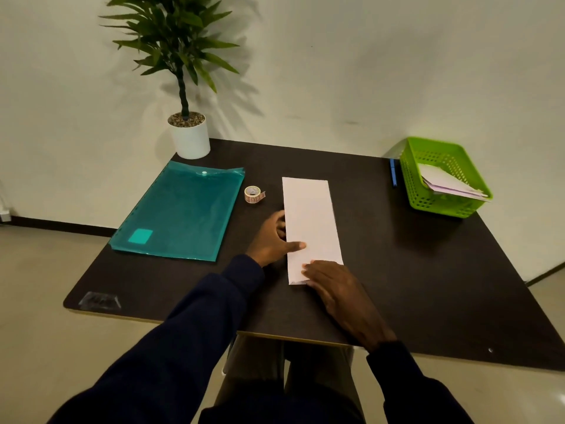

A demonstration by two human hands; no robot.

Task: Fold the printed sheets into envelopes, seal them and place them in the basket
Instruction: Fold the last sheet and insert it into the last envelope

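A white sheet, folded lengthwise into a long narrow strip, lies in the middle of the dark table. My left hand is at its left edge, thumb laid over the paper and fingers curled against the edge. My right hand presses flat on the strip's near end. A small roll of sticker tape sits just left of the sheet. The green basket stands at the far right corner with several folded papers inside.
A teal plastic folder lies on the left side of the table. A potted plant stands at the back left corner. A blue pen lies left of the basket. A wall rises close behind the table.
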